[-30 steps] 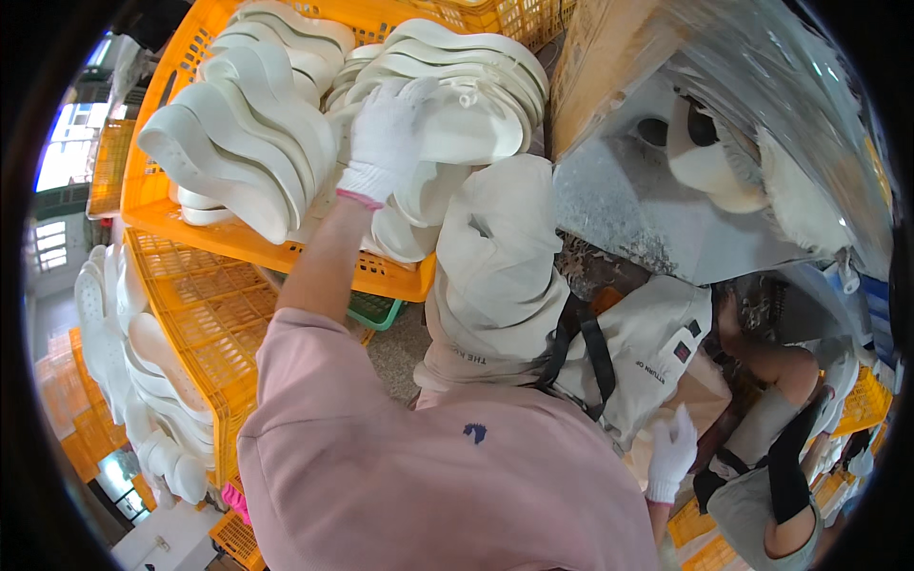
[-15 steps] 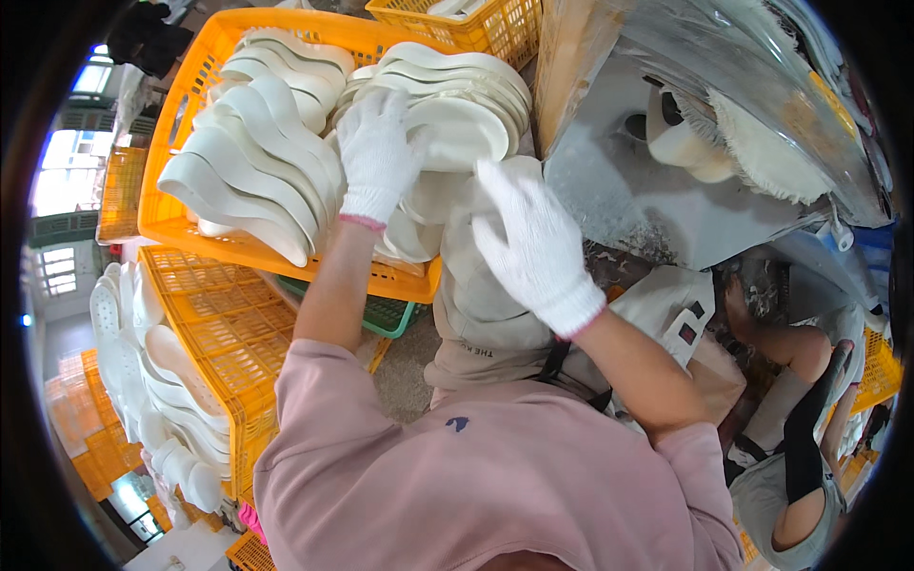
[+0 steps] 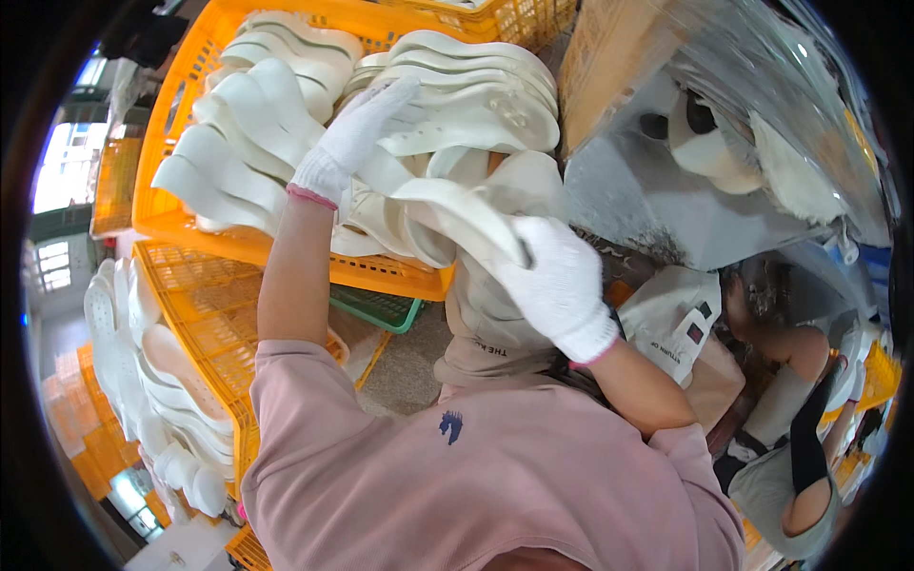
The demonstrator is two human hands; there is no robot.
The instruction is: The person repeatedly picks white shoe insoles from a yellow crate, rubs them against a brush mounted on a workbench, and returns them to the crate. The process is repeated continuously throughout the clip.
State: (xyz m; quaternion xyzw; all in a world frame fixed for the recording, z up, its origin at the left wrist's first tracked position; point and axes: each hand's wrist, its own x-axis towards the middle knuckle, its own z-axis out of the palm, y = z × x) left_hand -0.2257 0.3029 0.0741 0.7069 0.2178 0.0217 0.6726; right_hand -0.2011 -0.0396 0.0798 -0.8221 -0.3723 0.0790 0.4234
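White gloves cover both of my hands. In my right hand [image 3: 562,285] is a white shoe sole [image 3: 457,207], gripped at its near end and slanting up and left over the front of the orange crate [image 3: 195,228]; it is slightly blurred. My left hand [image 3: 357,138], fingers stretched out and together, rests against the left side of a stack of white soles [image 3: 476,114]. The topmost sole there lies crosswise. More soles [image 3: 248,114] lean in overlapping rows along the crate's left side. Below the stack, some tilted soles [image 3: 428,238] are partly hidden.
Another orange crate [image 3: 205,314] stands nearer on the left, beside piled white soles [image 3: 181,371]. A green crate [image 3: 381,306] shows beneath. At right is a plastic-wrapped carton [image 3: 628,200]. A person's bare leg [image 3: 790,347] shows at the lower right.
My right hand, empty before, now holds a sole and has come down toward me. My left hand has shifted left from the stack's face to its side. The view has tilted slightly.
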